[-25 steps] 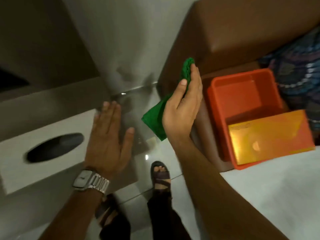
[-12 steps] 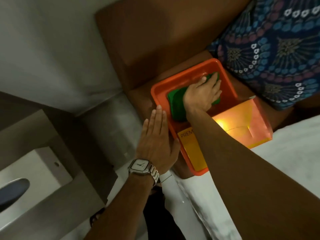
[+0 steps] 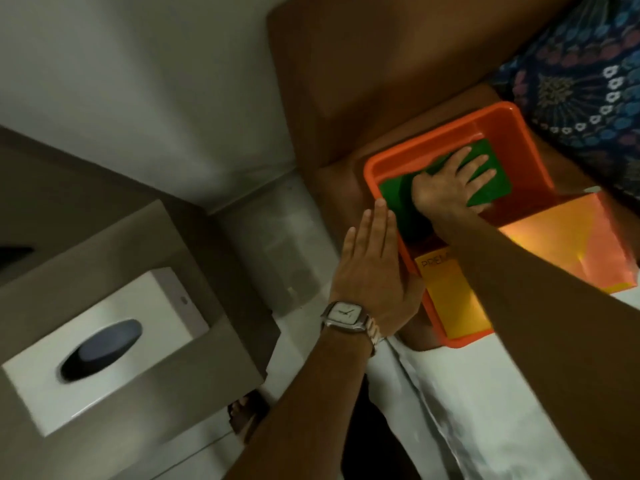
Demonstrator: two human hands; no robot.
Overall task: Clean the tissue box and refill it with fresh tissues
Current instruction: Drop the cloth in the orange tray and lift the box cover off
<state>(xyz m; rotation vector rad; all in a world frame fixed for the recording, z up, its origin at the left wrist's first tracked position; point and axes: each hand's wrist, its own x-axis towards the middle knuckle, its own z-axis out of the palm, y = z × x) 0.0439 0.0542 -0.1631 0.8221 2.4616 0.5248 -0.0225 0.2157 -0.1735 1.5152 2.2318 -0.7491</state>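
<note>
- Head view: the right hand [image 3: 446, 188] lies flat, fingers spread, pressing a green cloth [image 3: 394, 206] onto the floor of an orange tray [image 3: 519, 133]; its grip is open, with nothing pinched.
- The left hand [image 3: 374, 268] is also flat and open, held against the tray's outer near wall, fingers together.
- A yellow tissue pack [image 3: 457, 299] lies in the tray's near end, just beside the cloth.
- The tissue box [image 3: 100, 341], white with a dark oval slot, sits well apart at the lower left, set into a grey holder [image 3: 194, 247]; neither hand is near it.
- Risk: if the cloth is damp, which I cannot tell, the fresh pack beside it could get wet.
- Risk: the tray rests on a brown ledge [image 3: 343, 188] with its near corner close to the edge; a hard shove from the left hand, or a knock from the withdrawing right arm, could tip it.
- Risk: the frame is blurred, so the head is likely swinging; reaching back to the box blind could miss the slot.
</note>
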